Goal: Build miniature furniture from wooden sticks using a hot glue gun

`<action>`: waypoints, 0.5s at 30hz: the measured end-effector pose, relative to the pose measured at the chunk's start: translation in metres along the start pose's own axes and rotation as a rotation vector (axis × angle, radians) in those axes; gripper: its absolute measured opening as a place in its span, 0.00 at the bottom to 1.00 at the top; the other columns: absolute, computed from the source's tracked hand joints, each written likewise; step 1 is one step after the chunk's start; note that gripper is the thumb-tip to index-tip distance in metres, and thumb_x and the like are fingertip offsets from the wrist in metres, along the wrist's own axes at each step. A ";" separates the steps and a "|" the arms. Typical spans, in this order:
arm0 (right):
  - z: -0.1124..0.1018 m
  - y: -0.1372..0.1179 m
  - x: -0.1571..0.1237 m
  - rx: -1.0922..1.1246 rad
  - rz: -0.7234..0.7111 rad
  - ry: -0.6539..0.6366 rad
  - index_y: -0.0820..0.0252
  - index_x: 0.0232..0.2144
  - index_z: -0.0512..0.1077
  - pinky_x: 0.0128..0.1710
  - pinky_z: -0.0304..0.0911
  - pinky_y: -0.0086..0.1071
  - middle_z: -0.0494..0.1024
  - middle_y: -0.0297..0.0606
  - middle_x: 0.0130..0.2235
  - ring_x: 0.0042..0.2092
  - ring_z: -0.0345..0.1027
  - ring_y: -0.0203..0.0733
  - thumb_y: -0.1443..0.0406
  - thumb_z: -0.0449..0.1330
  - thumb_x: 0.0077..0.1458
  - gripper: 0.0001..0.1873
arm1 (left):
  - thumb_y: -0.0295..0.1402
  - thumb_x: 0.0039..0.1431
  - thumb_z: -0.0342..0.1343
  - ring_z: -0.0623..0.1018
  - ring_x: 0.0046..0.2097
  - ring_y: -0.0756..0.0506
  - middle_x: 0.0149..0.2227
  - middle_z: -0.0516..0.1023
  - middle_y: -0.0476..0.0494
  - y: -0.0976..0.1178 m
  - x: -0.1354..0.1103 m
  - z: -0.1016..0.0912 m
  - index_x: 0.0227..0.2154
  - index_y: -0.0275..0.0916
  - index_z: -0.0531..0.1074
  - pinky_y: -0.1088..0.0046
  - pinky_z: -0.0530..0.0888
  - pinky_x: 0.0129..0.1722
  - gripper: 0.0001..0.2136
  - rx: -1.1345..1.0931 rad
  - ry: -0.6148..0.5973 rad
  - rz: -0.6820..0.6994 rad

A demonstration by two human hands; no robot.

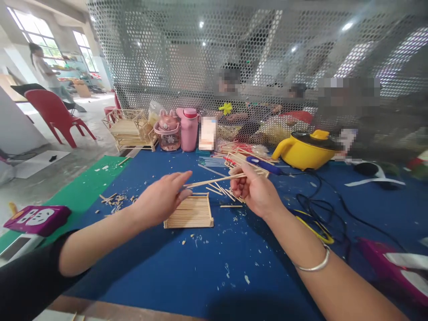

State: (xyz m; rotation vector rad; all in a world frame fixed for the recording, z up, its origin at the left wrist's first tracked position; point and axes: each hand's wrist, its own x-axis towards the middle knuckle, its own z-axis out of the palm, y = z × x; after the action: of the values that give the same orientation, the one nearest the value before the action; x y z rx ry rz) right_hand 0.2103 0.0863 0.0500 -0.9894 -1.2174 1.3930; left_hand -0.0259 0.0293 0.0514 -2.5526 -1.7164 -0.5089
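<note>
My right hand is closed on thin wooden sticks, held nearly level above the table. Their left end reaches the gap between the thumb and fingers of my left hand, which is open; whether it touches them I cannot tell. Below and partly behind my left hand, a small panel of wooden sticks with a raised edge rests on the blue tabletop. Loose sticks lie beside my right hand. Just beyond it is a blue glue gun, its tip over more sticks.
Toward the back stand a stick-built model, a pink kettle-like bottle, a pink flask and a yellow pot. Black cables and yellow-handled scissors lie right. Purple power strips flank the table. People sit behind a perforated screen.
</note>
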 end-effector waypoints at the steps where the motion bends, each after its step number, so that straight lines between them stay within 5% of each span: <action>1: 0.000 0.001 -0.002 0.009 0.021 -0.001 0.60 0.27 0.71 0.17 0.57 0.23 0.71 0.31 0.17 0.17 0.59 0.30 0.49 0.58 0.51 0.19 | 0.37 0.66 0.40 0.77 0.47 0.43 0.49 0.77 0.42 0.002 0.010 0.006 0.53 0.41 0.67 0.69 0.73 0.42 0.17 -0.004 -0.055 -0.011; 5: -0.014 0.006 0.001 0.042 0.106 0.068 0.59 0.29 0.70 0.19 0.61 0.25 0.72 0.31 0.19 0.19 0.63 0.31 0.48 0.58 0.51 0.19 | 0.33 0.65 0.40 0.80 0.38 0.43 0.38 0.81 0.44 -0.006 0.021 0.022 0.42 0.43 0.73 0.72 0.72 0.33 0.15 0.049 -0.059 -0.087; 10: -0.037 0.018 0.018 -0.063 0.129 0.167 0.57 0.27 0.66 0.18 0.63 0.27 0.73 0.33 0.19 0.19 0.66 0.34 0.49 0.54 0.54 0.18 | 0.35 0.65 0.40 0.80 0.40 0.41 0.40 0.81 0.42 -0.029 0.005 0.019 0.43 0.44 0.74 0.70 0.72 0.34 0.16 0.084 -0.026 -0.194; 15: -0.053 0.016 0.016 -0.323 0.175 0.138 0.61 0.37 0.70 0.09 0.48 0.26 0.71 0.32 0.14 0.12 0.60 0.36 0.51 0.64 0.46 0.23 | 0.34 0.64 0.42 0.80 0.42 0.43 0.45 0.80 0.44 -0.036 -0.011 0.027 0.47 0.45 0.73 0.72 0.73 0.37 0.16 0.013 0.027 -0.098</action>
State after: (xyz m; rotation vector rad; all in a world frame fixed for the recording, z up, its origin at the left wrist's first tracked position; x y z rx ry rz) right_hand 0.2563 0.1109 0.0258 -1.4224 -1.3004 1.2584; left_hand -0.0550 0.0389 0.0175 -2.4508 -1.8372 -0.5315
